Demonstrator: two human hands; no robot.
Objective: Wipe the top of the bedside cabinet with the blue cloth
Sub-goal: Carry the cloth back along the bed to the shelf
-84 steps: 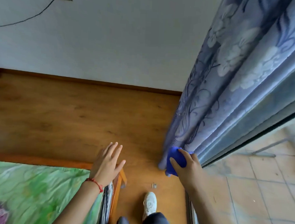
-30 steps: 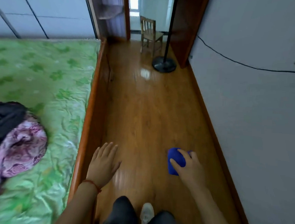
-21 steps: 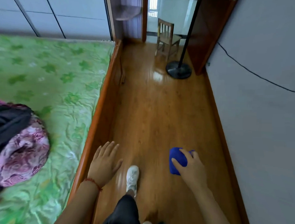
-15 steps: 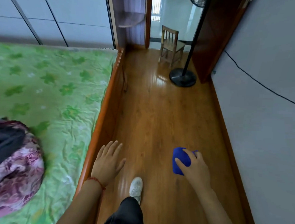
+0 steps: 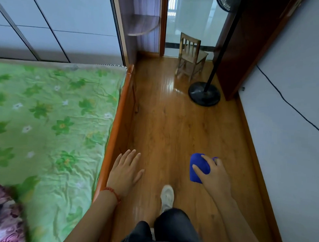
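Right hand [image 5: 215, 175] gripped the bunched blue cloth [image 5: 198, 167], carried above the floor [image 5: 173, 125], likely for walking. Left hand [image 5: 124, 171] hung flat, fingers straight, holding nothing. No cabinet visible.

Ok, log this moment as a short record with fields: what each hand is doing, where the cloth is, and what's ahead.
left hand: open, fingers spread, holds nothing
right hand: grips the blue cloth
bedside cabinet: not in view
bed: on the left, green flowered sheet
ahead: wooden chair, standing fan
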